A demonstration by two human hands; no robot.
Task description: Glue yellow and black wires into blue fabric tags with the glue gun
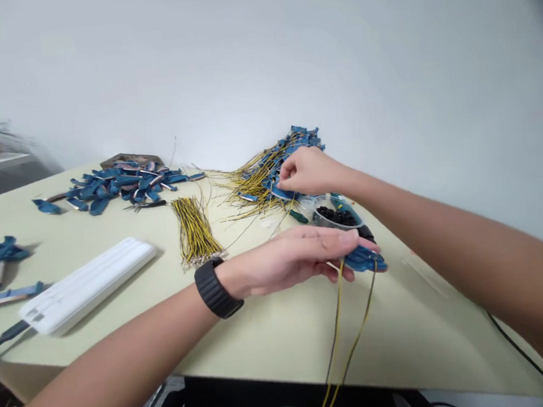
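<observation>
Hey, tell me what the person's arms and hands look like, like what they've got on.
The left hand and right hand are both ungloved, and no sleeves show on the forearms. A wide black band, possibly a watch strap, circles the left wrist. The right wrist shows nothing worn.

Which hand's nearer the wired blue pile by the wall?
Right. The right hand is at the wired blue pile; the left hand is apart from it, nearer the camera, holding a blue piece.

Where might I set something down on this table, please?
Bare table shows between the hanging wires and the right forearm, and between the white device and blue pile. It's crowded around the right hand, by the wired blue heap.
</observation>
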